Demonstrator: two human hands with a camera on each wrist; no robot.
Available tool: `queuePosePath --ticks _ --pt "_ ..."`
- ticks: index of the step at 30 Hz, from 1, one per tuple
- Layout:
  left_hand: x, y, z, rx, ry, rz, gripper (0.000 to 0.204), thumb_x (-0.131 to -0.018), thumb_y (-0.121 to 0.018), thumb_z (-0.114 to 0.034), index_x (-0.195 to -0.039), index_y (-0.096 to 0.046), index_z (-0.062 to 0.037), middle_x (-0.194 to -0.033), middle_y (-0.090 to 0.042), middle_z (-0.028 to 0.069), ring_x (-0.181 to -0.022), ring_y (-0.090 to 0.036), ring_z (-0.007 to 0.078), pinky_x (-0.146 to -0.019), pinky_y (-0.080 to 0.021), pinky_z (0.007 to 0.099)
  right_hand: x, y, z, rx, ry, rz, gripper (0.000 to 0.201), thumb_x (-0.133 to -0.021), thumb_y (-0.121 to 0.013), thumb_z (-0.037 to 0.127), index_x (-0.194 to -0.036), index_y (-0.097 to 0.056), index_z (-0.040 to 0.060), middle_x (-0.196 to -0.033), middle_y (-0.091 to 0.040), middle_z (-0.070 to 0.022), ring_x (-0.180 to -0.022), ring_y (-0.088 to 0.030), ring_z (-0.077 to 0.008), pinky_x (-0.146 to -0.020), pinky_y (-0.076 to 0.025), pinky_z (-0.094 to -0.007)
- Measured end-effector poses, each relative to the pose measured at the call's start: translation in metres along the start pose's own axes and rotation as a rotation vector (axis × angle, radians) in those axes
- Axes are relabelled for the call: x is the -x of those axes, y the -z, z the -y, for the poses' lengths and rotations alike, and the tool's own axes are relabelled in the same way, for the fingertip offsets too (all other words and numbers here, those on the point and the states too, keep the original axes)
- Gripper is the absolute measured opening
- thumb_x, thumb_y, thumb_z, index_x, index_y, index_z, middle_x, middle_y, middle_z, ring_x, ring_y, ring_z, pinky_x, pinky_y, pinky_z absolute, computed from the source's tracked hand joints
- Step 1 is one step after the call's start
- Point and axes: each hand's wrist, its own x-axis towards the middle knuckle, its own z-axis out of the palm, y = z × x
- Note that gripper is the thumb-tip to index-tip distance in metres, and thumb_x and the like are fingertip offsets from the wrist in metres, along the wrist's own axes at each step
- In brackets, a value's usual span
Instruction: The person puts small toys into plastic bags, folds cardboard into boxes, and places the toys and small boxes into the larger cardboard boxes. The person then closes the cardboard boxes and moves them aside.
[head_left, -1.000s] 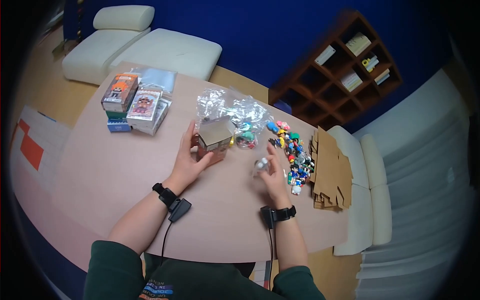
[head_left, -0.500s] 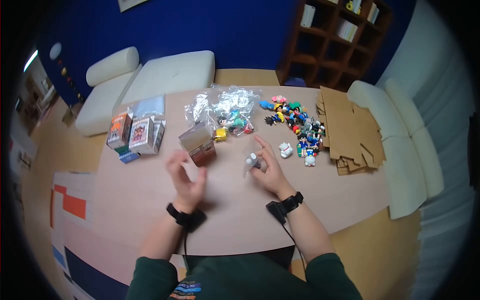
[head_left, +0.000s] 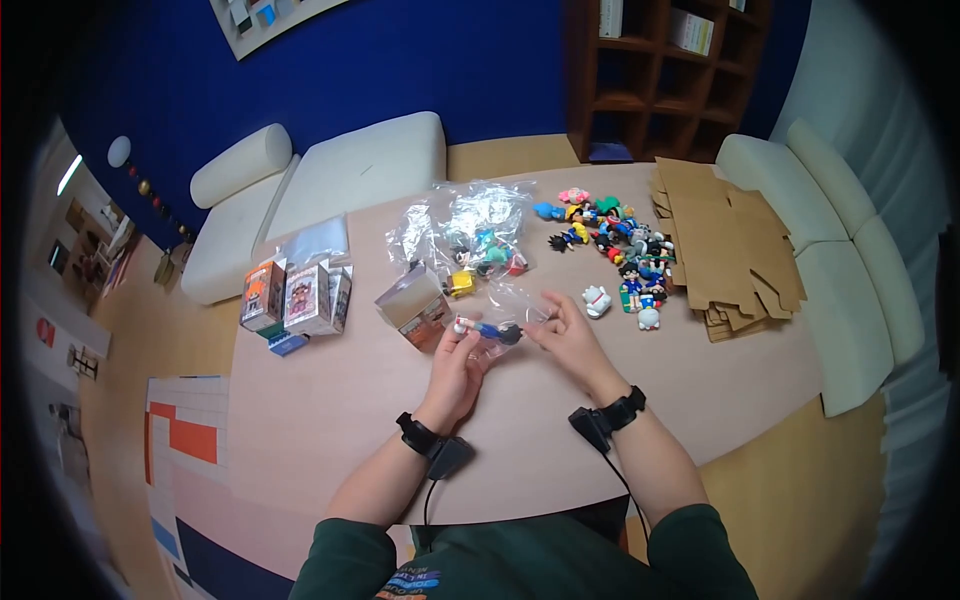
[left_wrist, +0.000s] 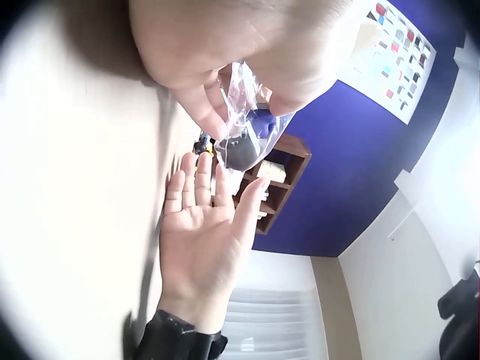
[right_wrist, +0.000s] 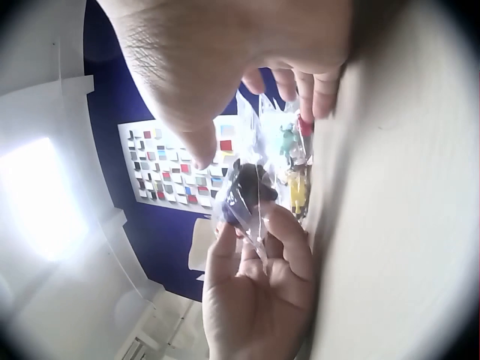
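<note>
A dark-haired figure in blue, wrapped in a clear bag, lies sideways between the hands. My left hand pinches its lighter end through the plastic; the left wrist view shows the dark head pointing away from that hand. Beside the head, my right hand has its fingers extended; its palm faces the left wrist camera and grips nothing. In the right wrist view the left fingers hold the bagged figure from below. An open-topped printed box stands just behind the left hand.
Clear bags with figures and a yellow item lie behind the box. A white figurine sits near a pile of small figures. Flattened cardboard is at right, boxes at left.
My left hand has left the box and taken hold of the bagged figure. The right hand, which held the figure before, has let go and straightened its fingers. The head view has shifted.
</note>
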Motion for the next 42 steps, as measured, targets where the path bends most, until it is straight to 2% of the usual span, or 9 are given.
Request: queuePosePath --ticks 2,5,11,21,24,26,33,37,42 --pt "0.001 -0.001 -0.002 0.05 -0.006 0.007 0.037 -0.103 -0.056 -0.015 -0.137 -0.046 -0.0081 -0.123 -0.062 0.0097 -0.111 -0.064 0.0218 -0.1 -0.053 0.0424 -0.002 0.008 0.009 -0.099 -0.319 0.211 0.035 -0.092 -0.074 0.012 -0.122 -0.06 0.0003 -0.11 -0.064 -0.0061 -0.093 -0.061 -0.0097 -0.081 -0.052 -0.0249" --pt "0.001 -0.002 0.0 0.004 0.001 0.041 0.042 -0.102 -0.059 -0.013 -0.14 -0.042 -0.0087 -0.125 -0.061 0.0109 -0.113 -0.064 0.0221 -0.098 -0.054 0.0418 0.003 0.001 0.003 -0.042 -0.2 0.19 0.022 -0.094 -0.068 0.004 -0.115 -0.063 0.0012 -0.099 -0.067 -0.0027 -0.091 -0.062 -0.0093 -0.081 -0.051 -0.0245" --pt "-0.002 -0.003 0.001 -0.063 -0.016 0.033 0.047 -0.099 -0.064 -0.008 -0.14 -0.041 -0.008 -0.125 -0.062 0.0144 -0.114 -0.064 0.0224 -0.096 -0.056 0.0403 0.002 -0.001 -0.003 -0.102 -0.077 0.087 0.011 -0.092 -0.069 0.002 -0.1 -0.063 0.0043 -0.095 -0.066 -0.0005 -0.087 -0.059 -0.0055 -0.077 -0.049 -0.0223" --pt "0.003 -0.004 -0.003 -0.034 0.043 0.061 0.025 -0.099 -0.063 -0.006 -0.123 -0.057 -0.002 -0.117 -0.068 0.0142 -0.105 -0.068 0.021 -0.091 -0.059 0.0356 0.008 -0.005 0.006 -0.117 -0.009 0.161 0.021 -0.091 -0.067 -0.001 -0.108 -0.059 0.0064 -0.098 -0.065 -0.0027 -0.093 -0.062 -0.0094 -0.083 -0.05 -0.0249" --pt "0.002 0.002 0.001 -0.073 0.038 0.051 0.017 -0.099 -0.064 -0.009 -0.114 -0.061 -0.003 -0.114 -0.068 0.0132 -0.102 -0.069 0.0208 -0.089 -0.06 0.0368 0.013 -0.02 0.022 -0.301 -0.131 -0.017 0.021 -0.092 -0.068 0.002 -0.112 -0.062 0.0043 -0.101 -0.066 -0.0018 -0.09 -0.06 -0.0066 -0.075 -0.048 -0.0214" --pt "0.001 0.007 0.005 -0.085 0.034 0.05 0.012 -0.099 -0.064 -0.009 -0.11 -0.062 -0.0031 -0.113 -0.068 0.0123 -0.1 -0.069 0.0198 -0.087 -0.06 0.0366 0.015 -0.014 0.024 -0.193 -0.364 0.232 0.021 -0.094 -0.068 0.006 -0.114 -0.064 0.0037 -0.101 -0.067 -0.0015 -0.09 -0.061 -0.0075 -0.071 -0.048 -0.0205" --pt "0.004 0.003 0.003 -0.2 0.086 0.095 0.027 -0.097 -0.066 -0.004 -0.123 -0.06 0.0 -0.113 -0.066 0.0087 -0.101 -0.067 0.0162 -0.088 -0.057 0.0308 0.01 0.001 0.009 -0.233 -0.277 0.234 0.014 -0.095 -0.065 0.007 -0.108 -0.067 0.0041 -0.097 -0.067 -0.001 -0.076 -0.06 -0.0064 -0.058 -0.045 -0.0205" --pt "0.013 -0.016 -0.001 -0.29 -0.113 0.267 0.045 -0.094 -0.068 -0.002 -0.136 -0.053 -0.0009 -0.117 -0.063 0.0057 -0.105 -0.066 0.0153 -0.089 -0.055 0.0284 0.008 0.002 0.026 -0.234 -0.438 0.087 0.013 -0.095 -0.062 0.008 -0.107 -0.067 0.0055 -0.091 -0.066 -0.0023 -0.061 -0.053 -0.0061 -0.048 -0.038 -0.0204" --pt "0.008 -0.002 0.001 -0.481 0.033 0.279 0.041 -0.095 -0.068 -0.004 -0.133 -0.053 -0.0012 -0.113 -0.064 0.0056 -0.097 -0.066 0.0124 -0.082 -0.055 0.0261 0.007 0.002 0.021 -0.224 -0.526 0.055 0.022 -0.096 -0.064 0.014 -0.116 -0.065 0.006 -0.088 -0.065 -0.0016 -0.059 -0.052 -0.0051 -0.046 -0.037 -0.019"
